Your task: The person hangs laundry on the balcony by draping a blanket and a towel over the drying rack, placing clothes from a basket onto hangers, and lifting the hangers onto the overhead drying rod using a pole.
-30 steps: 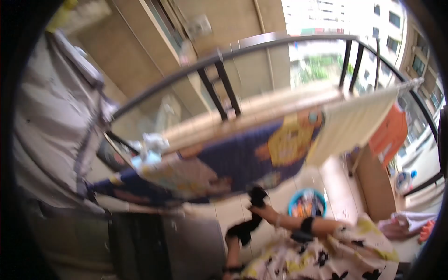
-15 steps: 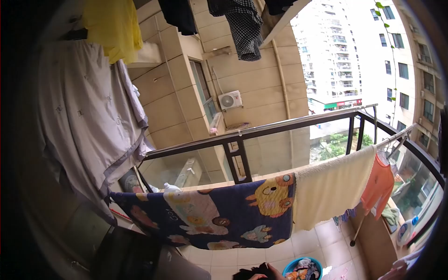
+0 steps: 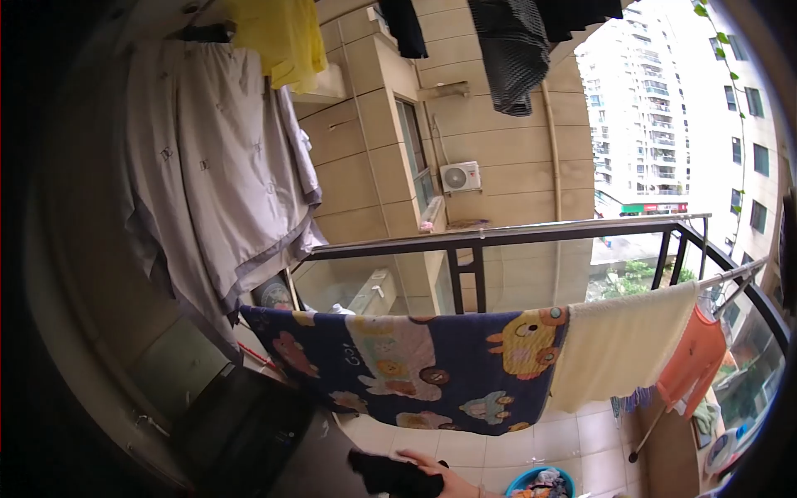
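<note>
At the bottom edge my right hand (image 3: 452,481) holds a black cloth (image 3: 390,475), its fingers over the cloth's right part. My left hand does not show. Just right of my right hand, a blue basin (image 3: 516,481) of mixed clothes stands on the tiled floor. Above them a dark blue patterned blanket (image 3: 457,373) hangs over a rail, with a cream towel (image 3: 623,349) beside it.
An orange garment (image 3: 693,357) hangs at the right end of the rail. At left hangs a large grey sheet (image 3: 216,166), above a dark-topped appliance (image 3: 241,432). Yellow cloth (image 3: 278,41) and dark clothes (image 3: 506,58) hang overhead. Behind runs a glass balcony railing (image 3: 498,236).
The view has tilted up from the floor and then shifted left. The black cloth now extends left of my right hand; my left hand and arm, seen earlier, have left the view.
</note>
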`<state>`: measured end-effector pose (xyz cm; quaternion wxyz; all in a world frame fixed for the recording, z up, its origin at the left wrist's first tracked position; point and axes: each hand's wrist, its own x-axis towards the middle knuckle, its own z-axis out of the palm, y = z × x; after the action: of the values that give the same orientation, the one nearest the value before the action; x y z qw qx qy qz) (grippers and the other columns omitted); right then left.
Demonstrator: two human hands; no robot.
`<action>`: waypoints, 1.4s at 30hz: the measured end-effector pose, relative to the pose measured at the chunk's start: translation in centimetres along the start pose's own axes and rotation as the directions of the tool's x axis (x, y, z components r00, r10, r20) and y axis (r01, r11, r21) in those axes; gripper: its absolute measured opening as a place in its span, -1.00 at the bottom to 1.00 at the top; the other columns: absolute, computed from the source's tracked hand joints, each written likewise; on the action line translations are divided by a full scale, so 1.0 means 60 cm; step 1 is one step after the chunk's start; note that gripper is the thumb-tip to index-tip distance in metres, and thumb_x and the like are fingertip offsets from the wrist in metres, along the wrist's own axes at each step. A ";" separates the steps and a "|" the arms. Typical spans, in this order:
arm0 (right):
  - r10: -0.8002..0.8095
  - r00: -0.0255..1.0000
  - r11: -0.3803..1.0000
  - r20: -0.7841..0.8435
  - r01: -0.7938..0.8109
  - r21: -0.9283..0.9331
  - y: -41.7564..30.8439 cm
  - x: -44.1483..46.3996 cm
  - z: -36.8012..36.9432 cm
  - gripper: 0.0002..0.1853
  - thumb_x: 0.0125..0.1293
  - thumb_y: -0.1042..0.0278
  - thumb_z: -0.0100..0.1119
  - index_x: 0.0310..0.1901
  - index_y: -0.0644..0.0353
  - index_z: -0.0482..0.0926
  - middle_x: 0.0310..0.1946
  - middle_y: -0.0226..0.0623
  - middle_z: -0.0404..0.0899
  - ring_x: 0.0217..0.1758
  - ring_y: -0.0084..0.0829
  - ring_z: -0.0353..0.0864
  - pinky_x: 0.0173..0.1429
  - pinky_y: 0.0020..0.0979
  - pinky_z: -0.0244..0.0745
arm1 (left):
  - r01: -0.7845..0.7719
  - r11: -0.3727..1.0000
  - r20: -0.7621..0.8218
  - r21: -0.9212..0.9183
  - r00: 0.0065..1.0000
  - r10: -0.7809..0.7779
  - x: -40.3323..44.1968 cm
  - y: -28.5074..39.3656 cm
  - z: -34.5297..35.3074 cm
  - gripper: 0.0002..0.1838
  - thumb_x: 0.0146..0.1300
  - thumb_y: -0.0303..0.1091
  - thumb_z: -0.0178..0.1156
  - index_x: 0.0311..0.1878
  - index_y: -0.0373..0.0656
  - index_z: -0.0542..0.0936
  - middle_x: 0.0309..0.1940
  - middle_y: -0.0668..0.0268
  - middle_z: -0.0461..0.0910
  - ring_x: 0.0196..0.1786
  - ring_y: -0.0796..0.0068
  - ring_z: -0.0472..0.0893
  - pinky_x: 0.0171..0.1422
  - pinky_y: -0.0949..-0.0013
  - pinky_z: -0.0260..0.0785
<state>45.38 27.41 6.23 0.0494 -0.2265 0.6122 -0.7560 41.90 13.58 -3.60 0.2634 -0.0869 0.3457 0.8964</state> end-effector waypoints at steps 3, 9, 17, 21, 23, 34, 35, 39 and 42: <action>-0.202 0.935 0.944 0.293 0.265 -0.196 0.003 0.024 0.027 -0.51 -0.15 0.35 0.32 -0.08 0.29 0.50 -0.25 -0.18 0.53 -0.16 -0.26 0.52 -0.01 -0.32 0.42 | 0.155 0.927 0.004 0.343 0.986 -0.166 -0.020 0.078 0.027 -0.66 0.19 -0.10 0.13 -0.11 -0.15 0.50 -0.19 0.28 0.54 -0.20 0.44 0.52 -0.11 0.38 0.38; -0.144 0.585 0.844 0.798 0.493 -0.209 0.060 0.082 0.073 -0.55 -0.11 0.30 0.23 -0.14 0.35 0.46 -0.23 -0.03 0.44 -0.09 0.00 0.44 0.07 -0.22 0.34 | 0.548 0.679 -0.053 0.488 0.796 -0.604 -0.020 0.164 -0.039 -0.73 0.18 -0.14 0.13 -0.19 -0.13 0.51 -0.27 0.34 0.54 -0.27 0.51 0.52 -0.19 0.42 0.39; -0.289 0.696 0.874 0.657 0.471 -0.115 0.077 0.127 0.064 -0.50 -0.04 0.28 0.35 -0.03 0.25 0.47 0.18 0.02 0.27 0.29 0.00 0.19 0.32 -0.07 0.05 | 0.413 0.888 0.119 0.201 0.890 -0.441 -0.076 0.186 -0.131 -0.77 0.16 -0.29 0.17 -0.16 -0.17 0.48 -0.26 0.32 0.55 -0.21 0.47 0.53 -0.09 0.40 0.40; -0.126 0.800 0.783 0.586 0.443 -0.436 0.097 0.120 0.031 -0.18 -0.17 0.34 0.36 0.22 0.12 0.23 0.35 0.05 -0.02 0.34 0.05 0.09 0.34 -0.08 0.02 | 0.174 0.965 0.106 0.194 0.975 -0.197 -0.059 0.181 -0.153 -0.81 0.12 -0.37 0.21 -0.22 -0.19 0.49 -0.29 0.30 0.55 -0.23 0.47 0.53 -0.10 0.41 0.40; 0.027 0.855 0.765 0.518 0.316 -0.561 0.109 0.111 0.014 -0.04 -0.14 0.28 0.41 0.32 0.15 0.07 0.39 0.08 -0.15 0.38 0.09 0.00 0.37 -0.10 -0.01 | -0.006 0.953 0.078 0.304 0.997 -0.018 -0.039 0.188 -0.160 -0.82 0.09 -0.41 0.23 -0.25 -0.20 0.49 -0.30 0.30 0.55 -0.24 0.47 0.54 -0.10 0.42 0.40; 0.641 0.765 0.469 0.069 -0.461 0.753 0.190 0.117 0.045 -0.47 0.37 -0.22 -0.32 0.07 -0.02 0.43 -0.20 -0.35 0.54 -0.31 -0.50 0.59 -0.31 -0.46 0.54 | -0.701 -0.542 0.883 0.463 0.420 0.209 -0.004 0.242 -0.013 -0.66 -0.18 -0.46 0.39 -0.31 -0.15 0.46 -0.22 0.21 0.43 -0.10 0.08 0.47 -0.08 0.20 0.42; 0.672 0.737 0.458 0.072 -0.490 0.741 0.176 0.122 0.044 -0.46 0.37 -0.23 -0.33 0.08 -0.03 0.43 -0.18 -0.36 0.54 -0.30 -0.50 0.59 -0.32 -0.47 0.54 | -0.714 -0.529 0.884 0.458 0.426 0.191 -0.003 0.240 -0.014 -0.66 -0.18 -0.46 0.39 -0.31 -0.15 0.46 -0.22 0.21 0.43 -0.10 0.08 0.47 -0.08 0.20 0.42; 0.663 0.748 0.554 0.021 -0.510 0.658 0.172 0.094 0.023 -0.43 0.33 -0.29 -0.31 0.10 -0.04 0.42 -0.10 -0.34 0.54 -0.18 -0.49 0.57 -0.17 -0.41 0.53 | -0.768 -0.518 0.924 0.377 0.353 0.149 0.008 0.224 -0.014 -0.64 -0.20 -0.49 0.39 -0.31 -0.14 0.44 -0.20 0.19 0.42 -0.09 0.04 0.48 -0.06 0.14 0.41; 0.671 0.720 0.331 0.175 -0.503 0.799 0.184 0.070 -0.003 -0.40 0.28 -0.34 -0.22 0.09 -0.03 0.44 -0.04 -0.34 0.53 -0.06 -0.43 0.54 0.02 -0.32 0.47 | -0.824 -0.462 0.944 0.328 0.308 0.121 0.024 0.196 -0.013 -0.63 -0.21 -0.53 0.39 -0.32 -0.16 0.42 -0.19 0.15 0.42 -0.07 0.02 0.49 -0.03 0.08 0.39</action>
<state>39.30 23.38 -3.10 0.3587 0.1312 0.2417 -0.8920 34.41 6.33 2.11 -0.2058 0.5547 0.7352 0.3307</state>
